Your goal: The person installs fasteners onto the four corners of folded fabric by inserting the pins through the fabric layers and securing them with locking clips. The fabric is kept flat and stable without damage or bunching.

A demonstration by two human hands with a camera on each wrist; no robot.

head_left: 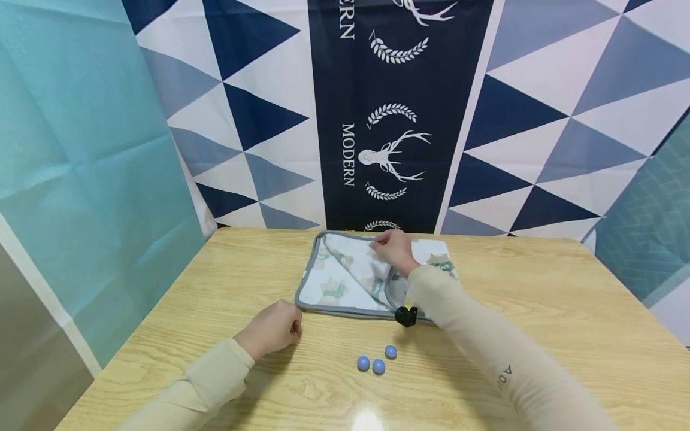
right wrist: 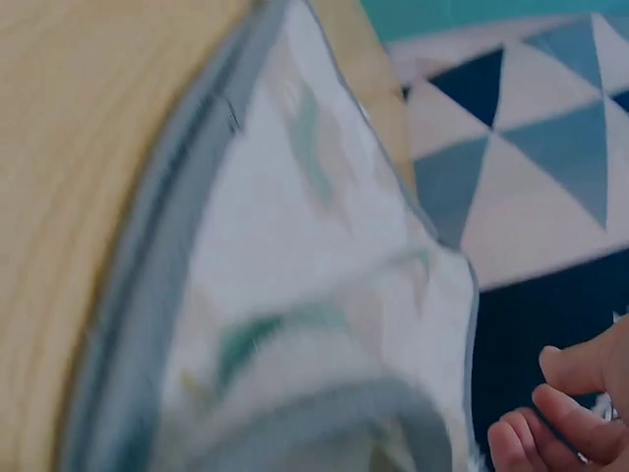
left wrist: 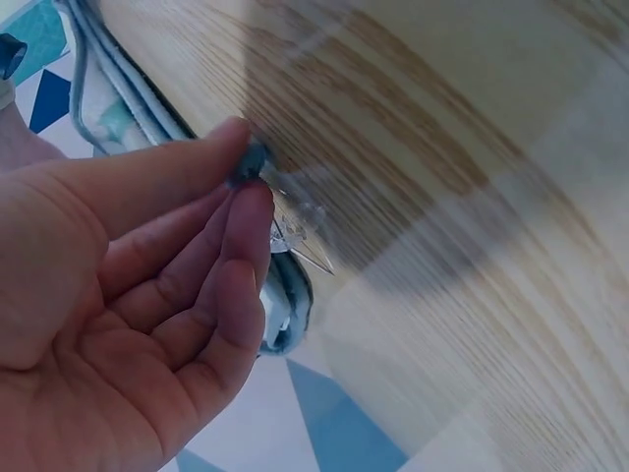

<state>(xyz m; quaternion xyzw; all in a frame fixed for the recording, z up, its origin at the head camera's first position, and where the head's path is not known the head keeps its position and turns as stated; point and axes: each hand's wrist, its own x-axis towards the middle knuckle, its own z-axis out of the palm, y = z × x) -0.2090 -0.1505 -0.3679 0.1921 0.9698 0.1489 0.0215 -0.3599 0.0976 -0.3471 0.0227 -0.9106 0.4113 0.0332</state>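
Note:
A white cloth [head_left: 323, 287] with grey edging and a beige-and-green print lies folded near the table's back edge. At its front left corner is my left hand [head_left: 272, 329]. In the left wrist view its thumb and forefinger pinch a small dark blue thing [left wrist: 252, 162], with clear, pointed bits beside it; I cannot tell its kind. My right hand [head_left: 396, 248] is over the cloth's far side, fingers loosely bent. The right wrist view shows the thumb apart from the fingers [right wrist: 536, 433], nothing between them. A grey-edged flap [right wrist: 324, 413] curls up nearby.
Three small blue balls [head_left: 378, 366] lie on the wooden table [head_left: 232, 275], in front of the cloth. A black wrist device [head_left: 406, 316] sits under my right sleeve. Patterned fabric [head_left: 259, 90] hangs behind the table, with a turquoise sheet [head_left: 97, 167] at left.

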